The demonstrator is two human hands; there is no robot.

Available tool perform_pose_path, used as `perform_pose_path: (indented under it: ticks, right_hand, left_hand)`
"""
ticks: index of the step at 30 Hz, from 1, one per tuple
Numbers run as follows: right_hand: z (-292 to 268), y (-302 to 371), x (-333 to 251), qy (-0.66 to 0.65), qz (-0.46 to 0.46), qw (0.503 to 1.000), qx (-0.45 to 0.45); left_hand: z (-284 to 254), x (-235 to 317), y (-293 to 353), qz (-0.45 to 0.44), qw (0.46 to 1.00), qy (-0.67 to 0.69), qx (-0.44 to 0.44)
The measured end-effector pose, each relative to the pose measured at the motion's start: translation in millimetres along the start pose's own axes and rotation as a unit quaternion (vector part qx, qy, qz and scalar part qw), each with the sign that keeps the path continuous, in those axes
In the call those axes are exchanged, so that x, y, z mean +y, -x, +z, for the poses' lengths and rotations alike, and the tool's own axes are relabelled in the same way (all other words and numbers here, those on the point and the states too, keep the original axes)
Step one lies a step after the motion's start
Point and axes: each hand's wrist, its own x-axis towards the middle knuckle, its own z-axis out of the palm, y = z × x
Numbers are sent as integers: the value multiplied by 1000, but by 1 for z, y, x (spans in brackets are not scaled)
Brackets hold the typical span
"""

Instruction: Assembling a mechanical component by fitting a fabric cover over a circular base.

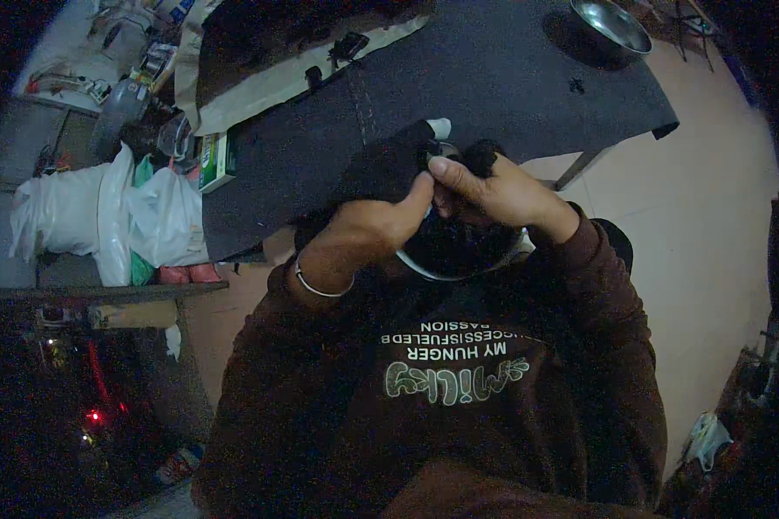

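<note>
Both hands meet in front of my chest, just past the table's near edge. My left hand has its thumb pointing up toward the other thumb, and its fingers are mostly hidden in shadow. The thumb of my right hand presses on a small dark, partly shiny thing, whose kind I cannot make out. A small white piece shows just beyond the fingertips. Below the hands sits a bowl with a pale rim and dark contents, partly covered by my wrists.
A dark-covered table stretches ahead, with a metal bowl at its far right and a dark tuft nearby. A pale sheet bears a dark heap. To the left are a green-and-white box and white plastic bags.
</note>
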Motion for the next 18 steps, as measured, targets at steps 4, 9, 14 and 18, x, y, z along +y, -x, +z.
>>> perform_pose_path:
  ticks: [4, 9, 14, 18]
  right_hand:
    - [0, -2, 3, 3, -1, 1000, -2]
    - [16, -6, 12, -10, -63, 996, 70]
    - [13, 0, -1, 9, -52, 998, 41]
    - [-3, 6, -9, -13, -77, 994, 72]
  left_hand:
    - [1, 7, -2, -15, 996, -84, -5]
    - [-3, 9, -9, -68, 998, 4, 13]
    - [-8, 11, -4, 9, 995, -35, 89]
    - [-25, 11, -10, -226, 961, 153, 50]
